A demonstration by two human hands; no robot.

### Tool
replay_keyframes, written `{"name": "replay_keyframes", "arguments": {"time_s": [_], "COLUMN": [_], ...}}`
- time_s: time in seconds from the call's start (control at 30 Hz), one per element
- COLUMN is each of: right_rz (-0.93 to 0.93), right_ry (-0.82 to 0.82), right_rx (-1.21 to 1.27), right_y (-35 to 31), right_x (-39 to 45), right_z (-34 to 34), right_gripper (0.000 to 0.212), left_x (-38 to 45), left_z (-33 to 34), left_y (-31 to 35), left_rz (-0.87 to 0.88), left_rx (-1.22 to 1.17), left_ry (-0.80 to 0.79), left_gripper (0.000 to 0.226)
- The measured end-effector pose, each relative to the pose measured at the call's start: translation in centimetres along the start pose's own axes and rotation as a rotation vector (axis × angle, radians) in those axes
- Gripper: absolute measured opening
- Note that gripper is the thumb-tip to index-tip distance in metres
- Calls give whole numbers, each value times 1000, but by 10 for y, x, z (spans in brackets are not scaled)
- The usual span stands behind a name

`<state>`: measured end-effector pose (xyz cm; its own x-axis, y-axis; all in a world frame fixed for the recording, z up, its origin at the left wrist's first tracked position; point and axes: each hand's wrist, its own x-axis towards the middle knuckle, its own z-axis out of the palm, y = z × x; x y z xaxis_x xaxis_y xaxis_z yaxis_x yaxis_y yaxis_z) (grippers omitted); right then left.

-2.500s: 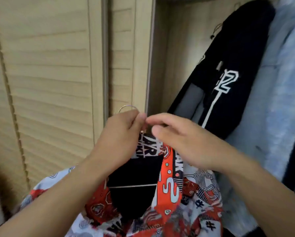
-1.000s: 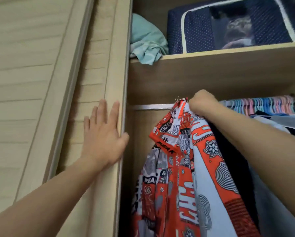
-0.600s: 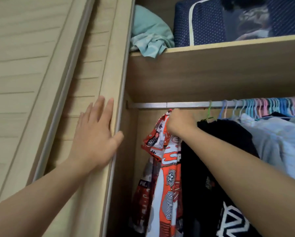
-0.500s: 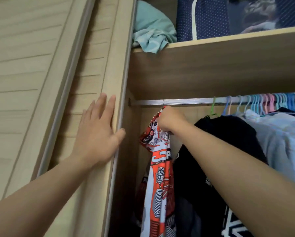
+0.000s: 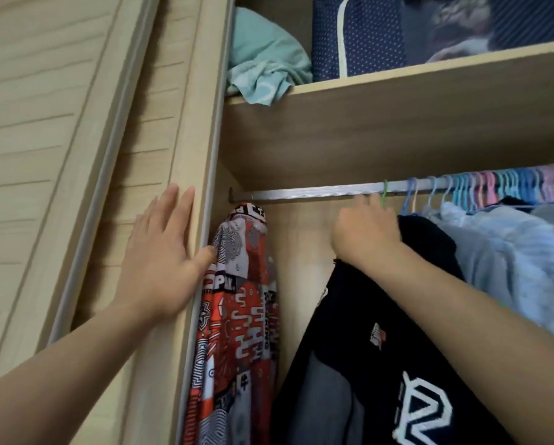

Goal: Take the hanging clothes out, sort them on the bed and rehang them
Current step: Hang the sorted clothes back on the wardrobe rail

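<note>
The right hand is curling its fingers over the shoulder of a black garment, gripping the soft dark fabric just beneath the green plastic hanger hook that is looping over the rail; how tightly it is squeezing cannot be told, since the fingertips are hidden behind the knuckles. The left hand is lying flat and spread, grasping nothing, with its palm pressing on the pale wood-grain frame of the sliding wardrobe door, whose face is showing shallow horizontal slats, and its thumb is touching the edge of the patterned shirt. That shirt, a thin printed fabric in red, white, grey and black with lettering and swirling line patterns, is hanging in a narrow drape at the far left end of the flat silver metal rail, just inside the wardrobe's side wall. The black garment is hanging tilted to the shirt's right, showing a white angular outlined emblem near its lower part and a grey panel. Further right, light blue clothes are crowding together under a dense row of thin pastel hangers in blue and pink. Above, a thick wooden shelf is carrying a crumpled teal cloth and a navy dotted storage bag with white piping.
</note>
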<state>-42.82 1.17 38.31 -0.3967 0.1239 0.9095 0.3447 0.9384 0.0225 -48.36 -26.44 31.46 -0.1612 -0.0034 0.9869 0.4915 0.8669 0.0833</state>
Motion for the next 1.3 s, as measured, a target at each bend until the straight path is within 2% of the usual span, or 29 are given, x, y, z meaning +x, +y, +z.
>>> {"name": "replay_keyframes", "arguments": {"time_s": [0.07, 0.17, 0.2, 0.27, 0.37, 0.43, 0.47, 0.5, 0.6, 0.63, 0.67, 0.7, 0.77, 0.83, 0.9, 0.97, 1.07, 1.1, 1.17, 1.23, 1.27, 1.3], "right_rz": [119, 200, 199, 151, 100, 49, 14, -43, 48, 124, 210, 301, 329, 226, 78, 29, 28, -43, -183, 24, 114, 184], "right_ry": [-135, -399, -456, -473, -515, -550, -503, -404, -28, -23, -109, -206, -361, -342, -351, -367, -443, -436, -316, -55, -26, -72], "right_rx": [-166, 13, 115, 329, 606, 829, 813, 679, 23, -125, -182, -131, -54, -65, -31, 158, 589, 557, 200, -117, -250, -289], "right_y": [45, 66, 61, 34, -39, -65, -60, -43, 48, 82, 109, 129, 142, 118, 63, 10, -19, -8, 40, 108, 141, 163], "right_x": [-6, -4, -2, 0, 7, 7, 3, -2, -16, -19, -18, -17, -6, 3, 4, 9, 3, -5, -22, -27, -33, -33], "right_z": [-15, -31, -38, -43, -19, -9, -6, -8, -11, -12, -9, -11, -13, -14, -20, -7, -10, -16, -24, -30, -36, -40], "right_gripper": [40, 36, 31, 23, 24, 32, 34, 34, 29, 33, 42, 52, 59, 47, 36, 31, 33, 38, 50, 39, 31, 25], "left_x": [-1, 2, 1, 1, -3, -5, -7, -9, -17, -18, -16, -14, -14, -17, -15, -6, 2, 3, 2, 3, 5, 9], "left_z": [0, -1, -1, 1, 4, 5, 6, 6, 8, 8, 8, 8, 7, 6, 9, 17, 30, 35, 43, 44, 44, 45], "left_y": [2, 3, 4, 5, 13, 18, 21, 24, 33, 36, 37, 38, 41, 54, 77, 105, 136, 140, 140, 142, 145, 149], "left_rz": [1, -5, -8, -7, -29, -30, -29, -21, 156, 226, 264, 266, 232, 207, 231, 277, 227, 197, 159, 145, 158, 175], "left_rx": [-13, -37, -32, -4, 22, 72, 100, 116, 250, 300, 317, 306, 282, 227, 101, -80, -238, -201, -42, 64, 97, 133], "left_ry": [9, 3, 0, 9, 32, 52, 58, 77, 112, 95, 82, 69, 74, 119, 151, 100, -114, -177, -283, -354, -337, -293], "left_gripper": [89, 93, 93, 90, 84, 79, 78, 76, 79, 81, 80, 76, 69, 63, 55, 49, 48, 48, 48, 48, 45, 41]}}
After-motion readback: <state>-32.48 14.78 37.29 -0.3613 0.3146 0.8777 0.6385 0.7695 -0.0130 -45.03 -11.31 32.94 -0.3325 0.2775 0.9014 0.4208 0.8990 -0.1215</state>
